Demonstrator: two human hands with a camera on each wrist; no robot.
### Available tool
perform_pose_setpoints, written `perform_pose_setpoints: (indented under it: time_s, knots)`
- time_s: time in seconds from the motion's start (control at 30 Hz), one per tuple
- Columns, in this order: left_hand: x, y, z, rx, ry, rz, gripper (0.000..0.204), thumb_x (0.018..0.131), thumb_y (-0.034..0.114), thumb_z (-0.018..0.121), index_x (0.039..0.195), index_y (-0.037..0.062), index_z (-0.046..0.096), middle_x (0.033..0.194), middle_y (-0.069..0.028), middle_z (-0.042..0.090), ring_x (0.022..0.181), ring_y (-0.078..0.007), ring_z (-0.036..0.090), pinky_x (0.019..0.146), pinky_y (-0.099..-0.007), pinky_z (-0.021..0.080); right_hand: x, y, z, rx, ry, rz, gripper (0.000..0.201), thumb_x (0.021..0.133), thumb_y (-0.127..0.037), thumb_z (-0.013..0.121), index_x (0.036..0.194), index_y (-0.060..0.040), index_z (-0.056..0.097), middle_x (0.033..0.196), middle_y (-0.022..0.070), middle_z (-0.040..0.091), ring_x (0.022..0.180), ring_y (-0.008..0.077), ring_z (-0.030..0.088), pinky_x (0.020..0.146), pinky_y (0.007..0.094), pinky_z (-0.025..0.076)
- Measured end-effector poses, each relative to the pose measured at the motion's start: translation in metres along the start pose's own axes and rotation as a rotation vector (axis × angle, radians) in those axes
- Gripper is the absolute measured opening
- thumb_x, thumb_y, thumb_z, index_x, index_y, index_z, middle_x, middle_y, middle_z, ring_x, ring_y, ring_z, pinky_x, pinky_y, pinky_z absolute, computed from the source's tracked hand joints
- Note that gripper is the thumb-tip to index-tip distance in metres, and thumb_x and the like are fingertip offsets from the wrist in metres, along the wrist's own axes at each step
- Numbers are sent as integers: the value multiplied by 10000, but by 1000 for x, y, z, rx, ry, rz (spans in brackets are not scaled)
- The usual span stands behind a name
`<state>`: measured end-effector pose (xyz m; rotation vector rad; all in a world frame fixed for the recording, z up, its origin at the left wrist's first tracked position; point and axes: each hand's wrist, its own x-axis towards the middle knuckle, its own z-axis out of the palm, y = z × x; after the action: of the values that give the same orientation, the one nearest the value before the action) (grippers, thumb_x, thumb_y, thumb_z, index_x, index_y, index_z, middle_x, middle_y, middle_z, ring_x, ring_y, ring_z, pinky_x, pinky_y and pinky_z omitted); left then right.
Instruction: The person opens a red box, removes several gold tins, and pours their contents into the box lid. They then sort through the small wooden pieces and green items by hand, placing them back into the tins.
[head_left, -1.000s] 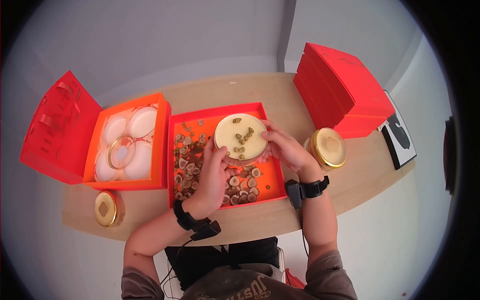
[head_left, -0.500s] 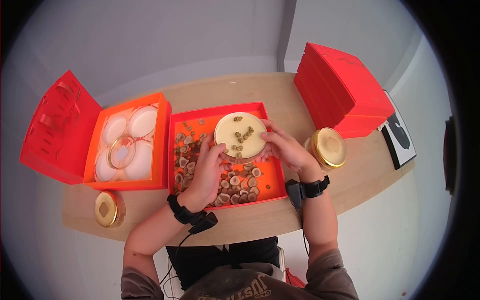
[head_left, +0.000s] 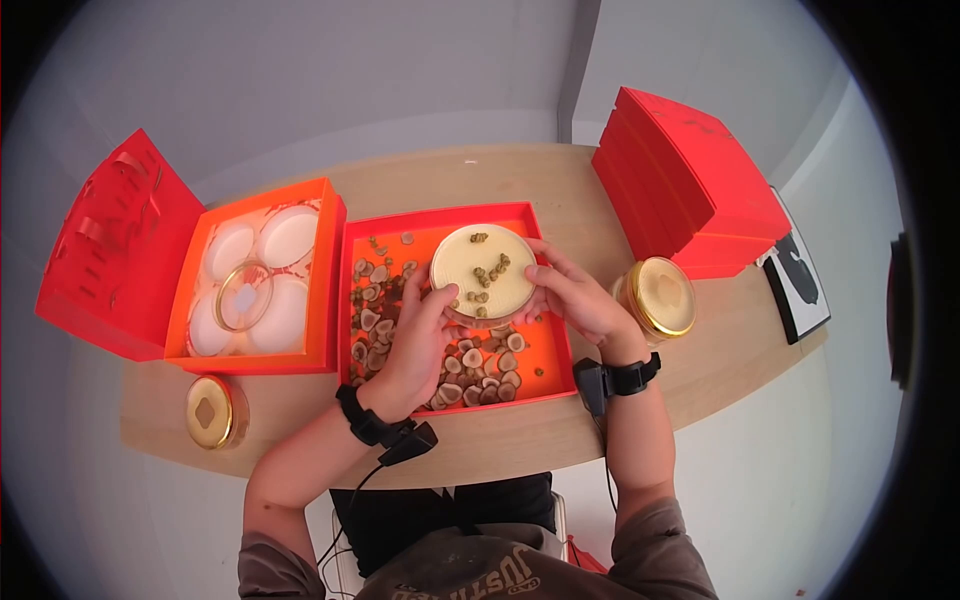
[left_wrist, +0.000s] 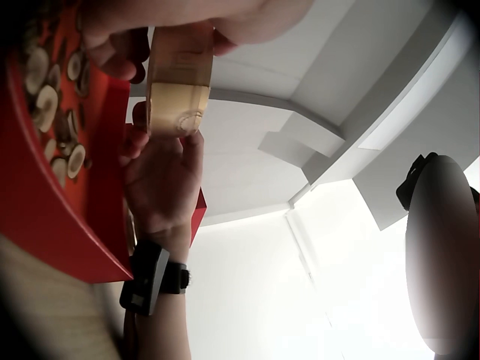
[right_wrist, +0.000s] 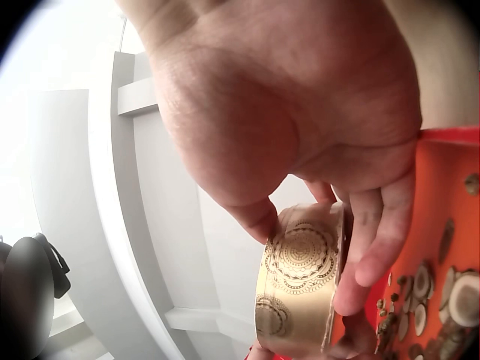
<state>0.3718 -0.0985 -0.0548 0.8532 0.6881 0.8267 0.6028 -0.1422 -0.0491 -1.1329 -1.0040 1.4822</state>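
- Left hand (head_left: 415,345) and right hand (head_left: 585,300) both grip one round tub (head_left: 509,288) from opposite sides, thumbs at its upper edge, other fingers bent round the wall.
- Tub held between the hands, over the far part of the tray (head_left: 545,350).
- Handling, my judgement: modest weight; stiff wall, glass or clear plastic, cannot tell which. Smooth, so probably slippery; fragile if glass.
- Best hold: opposite sides of the wall, both hands, top kept level. The buds (head_left: 482,272) seem loose on the top and would likely roll off at a tilt. Thumbs better on the edge than pressing the middle.
- Looks: short, wide cylinder; pale cream top. Right wrist view shows dark lacy medallions on a gold-tan band; left wrist view shows a clear stretch of wall next to the tan.
- Buds small, knobbly, olive-green, in a broken cluster across the top.
- Tray red-walled, orange-floored; brown slices (head_left: 450,393) with pale faces lie heaped towards the near side.
- Farther right, just past the right hand: a gold-lidded jar (head_left: 662,290).
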Motion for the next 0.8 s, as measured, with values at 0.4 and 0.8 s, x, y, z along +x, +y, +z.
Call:
perform_pose_setpoints:
  time_s: [0.4, 0.8]
  knots:
    - [0, -1, 0, 6, 24, -21, 449, 1034, 257, 533, 1439, 133, 387, 1206, -38, 590, 962, -131, 577, 813, -314, 461, -1, 1, -2, -19, -1, -2, 546, 1063, -278, 530, 1500, -14, 337, 866, 162, 739, 766, 154, 710, 727, 259, 532]
    - [1, -2, -4, -7, 20, -32, 443, 1024, 254, 547, 1425, 142, 395, 1183, -36, 582, 936, -128, 565, 803, -310, 452, -3, -4, 3, -37, 9, 12, 550, 1061, -276, 533, 1507, -20, 336, 887, 167, 742, 787, 168, 724, 729, 267, 539]
